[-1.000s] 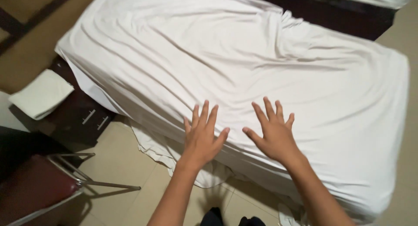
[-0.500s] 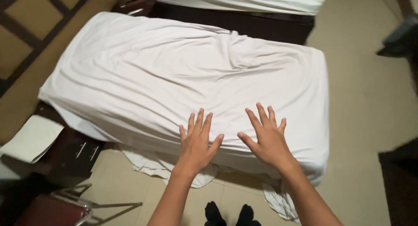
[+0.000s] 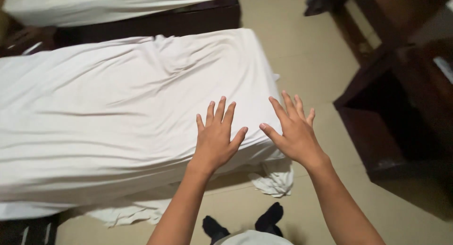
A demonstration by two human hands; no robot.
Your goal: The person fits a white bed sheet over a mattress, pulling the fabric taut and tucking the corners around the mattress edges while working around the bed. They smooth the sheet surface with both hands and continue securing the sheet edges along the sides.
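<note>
Beige floor tiles (image 3: 302,51) surround a bed with a rumpled white sheet (image 3: 118,113) — its loose hem spills to the floor at the near corner. Left hand (image 3: 214,139) lies flat on the sheet, fingers spread wide; right hand (image 3: 292,131) spreads over the bed's corner edge — holding nothing. Dark wooden cabinet (image 3: 401,108) stands right.

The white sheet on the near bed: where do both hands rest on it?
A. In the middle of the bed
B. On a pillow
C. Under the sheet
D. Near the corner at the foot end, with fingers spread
D: the left hand and right hand lie flat with fingers spread near the corner of the white sheet, above the floor.
</note>
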